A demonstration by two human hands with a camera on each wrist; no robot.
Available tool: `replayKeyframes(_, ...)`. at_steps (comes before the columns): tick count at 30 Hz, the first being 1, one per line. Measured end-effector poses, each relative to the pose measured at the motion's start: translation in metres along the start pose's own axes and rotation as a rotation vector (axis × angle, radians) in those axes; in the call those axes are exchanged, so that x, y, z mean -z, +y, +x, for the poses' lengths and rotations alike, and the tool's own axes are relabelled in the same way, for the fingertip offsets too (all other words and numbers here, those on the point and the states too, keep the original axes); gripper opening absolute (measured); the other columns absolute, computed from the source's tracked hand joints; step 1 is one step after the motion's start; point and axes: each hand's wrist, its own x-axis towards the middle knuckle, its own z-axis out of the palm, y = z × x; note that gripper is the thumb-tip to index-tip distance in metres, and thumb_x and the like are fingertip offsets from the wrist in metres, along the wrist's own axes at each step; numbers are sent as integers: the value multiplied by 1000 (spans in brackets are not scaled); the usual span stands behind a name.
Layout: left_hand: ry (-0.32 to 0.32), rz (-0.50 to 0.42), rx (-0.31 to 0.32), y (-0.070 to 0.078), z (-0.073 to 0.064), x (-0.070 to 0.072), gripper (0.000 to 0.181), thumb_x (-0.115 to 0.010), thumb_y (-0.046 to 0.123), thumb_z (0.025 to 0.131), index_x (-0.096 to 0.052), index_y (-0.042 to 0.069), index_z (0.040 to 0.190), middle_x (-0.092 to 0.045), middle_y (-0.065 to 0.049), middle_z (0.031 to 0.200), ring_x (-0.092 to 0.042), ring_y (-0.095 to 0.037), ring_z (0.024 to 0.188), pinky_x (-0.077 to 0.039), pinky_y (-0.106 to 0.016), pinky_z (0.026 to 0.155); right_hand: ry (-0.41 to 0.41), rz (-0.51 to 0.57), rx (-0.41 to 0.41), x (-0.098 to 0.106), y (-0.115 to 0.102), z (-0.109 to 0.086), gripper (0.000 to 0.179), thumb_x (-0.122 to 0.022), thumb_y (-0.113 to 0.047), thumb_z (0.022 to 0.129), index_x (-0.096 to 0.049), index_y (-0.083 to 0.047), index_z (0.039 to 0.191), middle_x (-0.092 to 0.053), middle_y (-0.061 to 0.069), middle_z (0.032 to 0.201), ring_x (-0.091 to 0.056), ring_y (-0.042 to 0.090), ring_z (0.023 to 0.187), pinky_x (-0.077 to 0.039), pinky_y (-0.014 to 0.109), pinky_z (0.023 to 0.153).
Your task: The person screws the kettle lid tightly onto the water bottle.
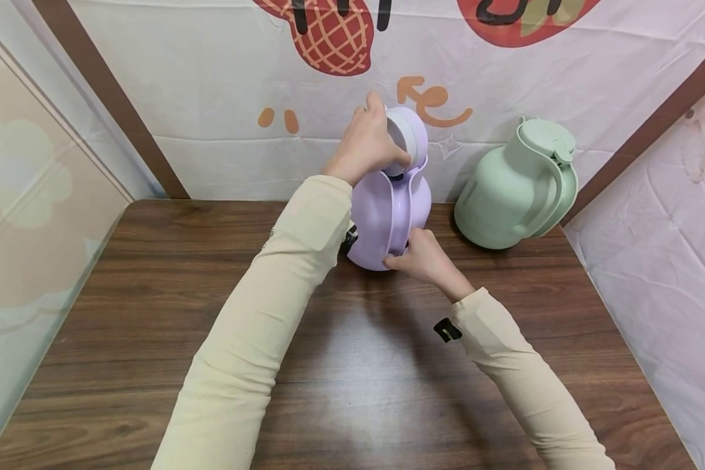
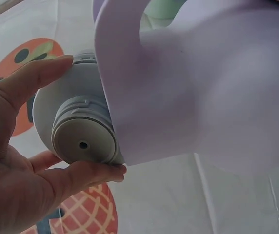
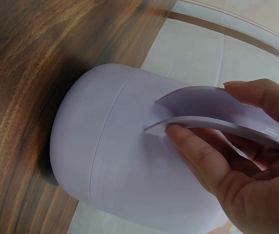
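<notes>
A lilac vacuum jug (image 1: 371,219) stands at the back of the table, its handle (image 3: 203,97) facing the person. The left hand (image 1: 367,140) holds the jug's lid (image 1: 414,134) tilted at the mouth. In the left wrist view, thumb and fingers grip the lid's rim. Its pale grey threaded stopper (image 2: 83,134), with a small hole in the end, shows outside the jug, beside the neck (image 2: 149,102). Low on the handle, the right hand (image 1: 420,258) grips with curled fingers. The inside of the jug is hidden.
To the right stands a pale green jug (image 1: 493,196) with its lid on and its handle turned right. The brown wood-grain table (image 1: 211,274) ends at a printed cloth (image 1: 211,98) behind both jugs. Black straps (image 1: 448,329) show near the wrists.
</notes>
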Motion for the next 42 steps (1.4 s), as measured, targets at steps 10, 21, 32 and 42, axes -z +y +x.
replayKeyframes(10, 17, -14, -9, -5, 2, -7, 77, -76, 27, 70, -24, 6, 123, -42, -12, 121, -43, -22, 110, -35, -28, 93, -3, 9, -1, -1, 1, 1, 26, -71, -16, 68, -60, 2, 82, -60, 9, 70, -52, 19, 65, -44, 33, 59)
replayKeyframes(21, 10, -9, -14, -7, 1, -7, 80, -78, 30, 70, -24, 6, 124, -46, -12, 121, -45, -21, 112, -34, -28, 93, -8, 16, -8, -1, 1, 0, 27, -71, -15, 68, -59, 3, 84, -60, 10, 71, -52, 19, 65, -44, 33, 60)
replayKeyframes(32, -42, 102, 1, 4, 0, 5, 79, -73, 35, 75, -29, 1, 131, -48, -12, 124, -45, -22, 113, -34, -28, 94, 0, 1, -6, -1, 1, 1, 27, -71, -17, 68, -58, 2, 82, -58, 9, 70, -51, 19, 65, -44, 33, 59)
replayKeyframes(42, -80, 214, -40, 19, 2, 16, 77, -71, 38, 77, -34, 8, 137, -42, -3, 137, -38, -19, 122, -28, -26, 100, 2, -2, 0, 0, 0, 0, 26, -71, -17, 68, -58, 2, 80, -57, 9, 68, -50, 20, 64, -44, 34, 58)
